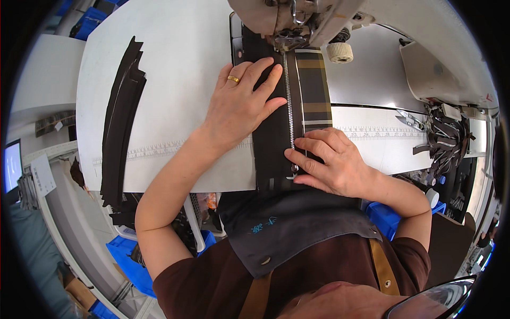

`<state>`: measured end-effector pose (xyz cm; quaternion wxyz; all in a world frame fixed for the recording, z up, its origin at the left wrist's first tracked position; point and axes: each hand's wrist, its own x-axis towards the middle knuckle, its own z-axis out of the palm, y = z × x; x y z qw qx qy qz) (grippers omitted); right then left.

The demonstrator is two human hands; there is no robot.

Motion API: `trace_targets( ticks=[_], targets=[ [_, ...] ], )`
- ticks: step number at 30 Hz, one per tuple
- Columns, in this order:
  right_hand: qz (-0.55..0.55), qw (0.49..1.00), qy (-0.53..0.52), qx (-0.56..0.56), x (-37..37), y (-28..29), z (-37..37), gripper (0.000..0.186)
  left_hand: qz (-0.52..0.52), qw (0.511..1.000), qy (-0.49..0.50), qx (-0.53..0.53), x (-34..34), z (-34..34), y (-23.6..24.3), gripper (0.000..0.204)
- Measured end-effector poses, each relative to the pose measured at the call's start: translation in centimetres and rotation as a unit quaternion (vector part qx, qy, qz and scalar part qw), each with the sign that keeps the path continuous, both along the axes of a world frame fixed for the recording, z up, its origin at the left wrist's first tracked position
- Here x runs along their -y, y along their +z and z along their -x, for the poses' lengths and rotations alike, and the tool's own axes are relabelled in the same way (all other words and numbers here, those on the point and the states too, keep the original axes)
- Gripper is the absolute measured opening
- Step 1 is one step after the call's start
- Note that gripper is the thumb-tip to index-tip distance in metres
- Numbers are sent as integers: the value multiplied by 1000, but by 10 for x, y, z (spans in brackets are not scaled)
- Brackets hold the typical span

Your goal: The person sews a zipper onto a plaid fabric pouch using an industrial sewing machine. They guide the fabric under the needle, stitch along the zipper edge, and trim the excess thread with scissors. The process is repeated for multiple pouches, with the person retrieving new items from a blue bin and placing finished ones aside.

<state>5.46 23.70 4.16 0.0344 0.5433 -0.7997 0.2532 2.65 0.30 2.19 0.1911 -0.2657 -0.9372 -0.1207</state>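
Observation:
A sewing machine head (284, 24) stands over a strip of dark fabric (265, 159) that holds a metal zipper (288, 117) lengthwise, with a plaid strip (316, 80) along its right side. My left hand (241, 101), with a ring, lies on the dark fabric left of the zipper, fingers apart, just below the presser foot (281, 42). My right hand (329, 165) rests on the lower part of the zipper and fabric, fingers spread and slightly bent.
Dark cut pieces (119, 122) lie on the white table (180, 64) at left. Scissors (406, 119) and a bundle of dark strips (441, 138) are at right. Blue bins (127, 260) sit below. A screen (11, 165) glows at far left.

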Motion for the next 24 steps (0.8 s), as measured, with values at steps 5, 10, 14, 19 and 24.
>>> trace_targets(
  ticks=[5,10,14,19,24],
  targets=[
    [8,1000,2,-15,3,-2,16,45,-27,999,-22,-27,-3,3,-3,45],
    [31,999,-1,-17,9,-4,35,42,-92,995,-19,-19,-4,3,-4,38],
    [46,998,-4,-38,11,-6,52,37,-95,995,-15,-10,-8,5,2,35],
    [65,998,-3,-24,16,-8,72,29,-117,993,-28,6,-7,5,1,31],
    [57,998,-2,1,19,-8,92,25,-141,989,-37,40,-5,4,5,32]
  ],
)
